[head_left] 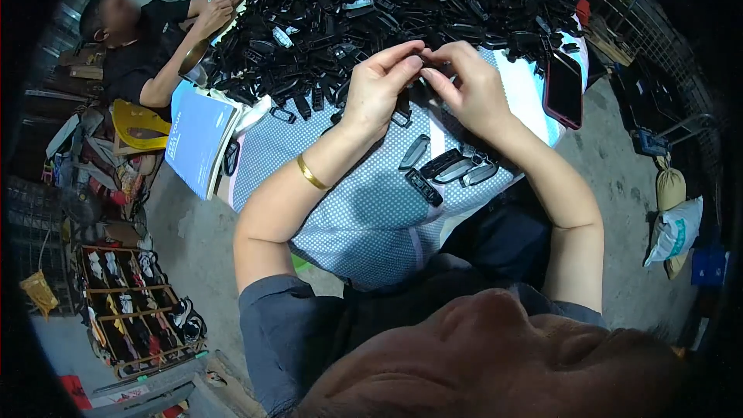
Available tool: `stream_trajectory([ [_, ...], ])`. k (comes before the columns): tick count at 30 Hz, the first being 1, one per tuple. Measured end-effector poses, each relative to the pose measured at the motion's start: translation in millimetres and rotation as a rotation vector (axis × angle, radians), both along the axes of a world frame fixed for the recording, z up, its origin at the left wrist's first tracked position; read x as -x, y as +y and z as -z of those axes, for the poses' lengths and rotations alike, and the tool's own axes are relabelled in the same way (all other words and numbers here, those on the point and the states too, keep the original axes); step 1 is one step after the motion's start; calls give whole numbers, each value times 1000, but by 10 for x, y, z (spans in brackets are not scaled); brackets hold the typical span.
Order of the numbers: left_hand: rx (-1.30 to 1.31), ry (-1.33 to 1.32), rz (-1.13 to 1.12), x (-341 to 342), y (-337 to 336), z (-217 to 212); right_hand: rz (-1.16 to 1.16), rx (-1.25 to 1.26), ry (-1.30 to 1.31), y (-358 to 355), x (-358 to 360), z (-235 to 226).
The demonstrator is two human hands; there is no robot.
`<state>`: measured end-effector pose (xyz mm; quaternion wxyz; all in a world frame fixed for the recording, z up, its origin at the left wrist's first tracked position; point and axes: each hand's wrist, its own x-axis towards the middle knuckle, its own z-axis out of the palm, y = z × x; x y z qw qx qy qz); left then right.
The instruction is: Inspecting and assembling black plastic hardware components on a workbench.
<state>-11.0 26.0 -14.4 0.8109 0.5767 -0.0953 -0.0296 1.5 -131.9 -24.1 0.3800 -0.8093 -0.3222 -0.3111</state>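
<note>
My left hand [375, 91] and my right hand [474, 87] meet over the near edge of a big pile of small black plastic pieces [348, 31]. The fingers of both are closed in a pinch, thumb tips close together. Something small and dark seems to be between them, but the fingers and the black pile behind hide its shape. On the patterned cloth [333, 209] below my right hand lie several separate pieces: a long oval one with a grey face [416, 152], a black one [424, 187] and a pale-faced one [480, 175]. A gold bangle [311, 173] circles my left wrist.
A blue book [203, 143] sits at the table's left edge. A phone in a red-edged case [563, 90] lies at the right edge. Across the left corner, another person's hands [219, 9] work by the pile. A yellow stool [139, 125] stands at left, a wooden rack [131, 306] lower left.
</note>
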Motion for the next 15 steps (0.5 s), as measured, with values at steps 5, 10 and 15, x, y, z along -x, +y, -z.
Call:
stream_trajectory([
  [5, -111, -117, 130, -65, 94, -12, -284, -115, 638, -70, -60, 42],
  [10, -85, -147, 188, -58, 126, -28, -140, -19, 312, -41, 29, 19],
  [15, -624, -422, 5, 54, 75, -64, -296, 282, 307, -274, -196, -79],
])
